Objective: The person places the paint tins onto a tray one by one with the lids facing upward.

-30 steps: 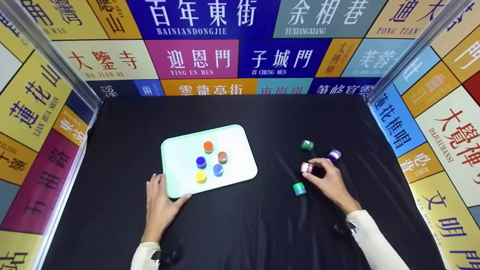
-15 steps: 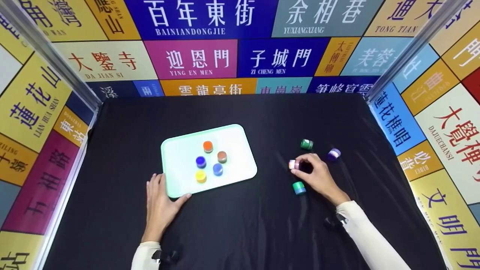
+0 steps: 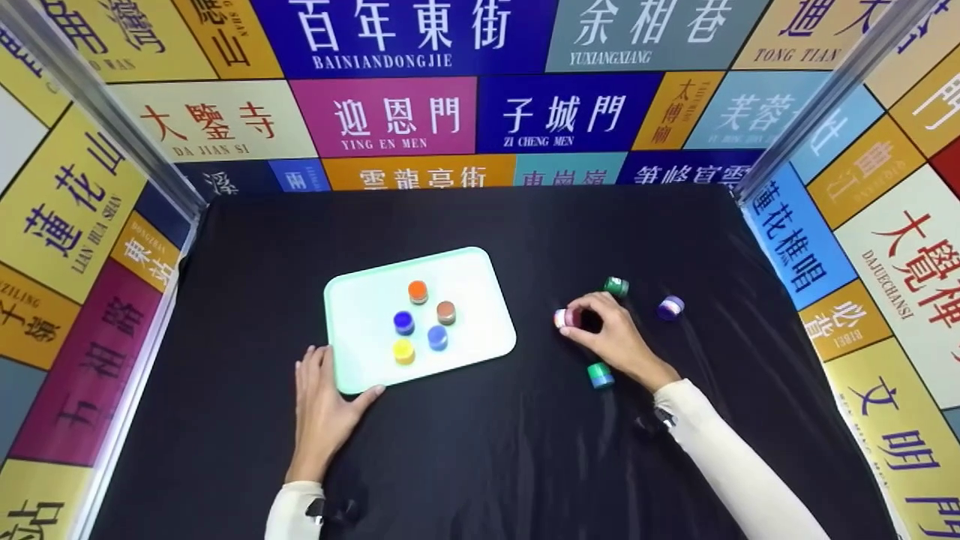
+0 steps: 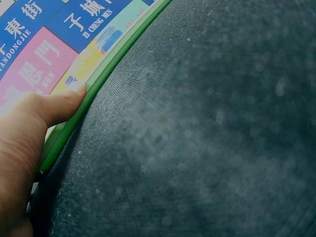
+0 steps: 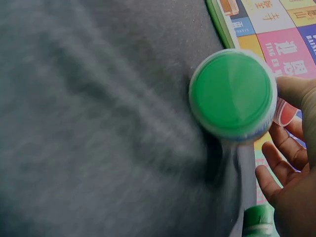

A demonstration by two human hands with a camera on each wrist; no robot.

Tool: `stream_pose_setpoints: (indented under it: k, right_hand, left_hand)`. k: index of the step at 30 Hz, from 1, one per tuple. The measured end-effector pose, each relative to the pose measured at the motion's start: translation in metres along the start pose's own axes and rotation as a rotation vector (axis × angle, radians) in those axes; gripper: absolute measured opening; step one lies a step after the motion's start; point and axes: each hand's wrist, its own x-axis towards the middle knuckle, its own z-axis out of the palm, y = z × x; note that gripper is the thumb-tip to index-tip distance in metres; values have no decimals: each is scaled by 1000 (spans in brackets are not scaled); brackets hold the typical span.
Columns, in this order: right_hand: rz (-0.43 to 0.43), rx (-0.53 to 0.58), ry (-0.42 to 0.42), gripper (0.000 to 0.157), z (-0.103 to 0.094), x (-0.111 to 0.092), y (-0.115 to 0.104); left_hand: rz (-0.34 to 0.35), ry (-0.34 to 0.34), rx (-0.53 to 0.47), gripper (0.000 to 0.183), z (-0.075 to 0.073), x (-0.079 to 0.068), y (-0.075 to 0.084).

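Note:
My left hand (image 3: 324, 405) lies at the near left corner of a pale green tray (image 3: 487, 330), fingers along its left side. In the left wrist view its straight thumb (image 4: 61, 106) rests on the tray's green rim. My right hand (image 3: 619, 337) pinches a small paint jar (image 3: 562, 319) with a white label and a reddish end, held sideways between tray and loose jars. A green-lidded jar (image 5: 233, 94) looms close below that hand in the right wrist view. On the tray stand several jars, among them orange (image 3: 418, 292), brown (image 3: 446, 312) and yellow (image 3: 403, 352).
Right of the tray, a dark green jar (image 3: 616, 286), a purple jar (image 3: 670, 307) and a green-and-blue jar (image 3: 600, 375) lie on the black cloth (image 3: 465, 450). Sign-printed panels (image 3: 401, 116) enclose the table at the back and both sides.
My right hand has moved left with the pinched paint jar, away from the purple jar and nearer the tray. The left hand, the tray and its jars have stayed in place.

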Motion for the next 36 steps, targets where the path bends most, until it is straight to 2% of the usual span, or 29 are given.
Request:
stream_pose_setpoints:
  k: [17,28,36]
  right_hand:
    - [-54,-5,-98,36,24,23,-18]
    - [-37,18,-154,40,37,32,-27]
    - [-50,21,-170,38,48,40,-35]
  left_hand:
    - [-2,-3,-5,109,0,1,0]
    - [-7,-6,-14,109,0,0,2]
    - [-19,-13,-3,109,0,0,0]
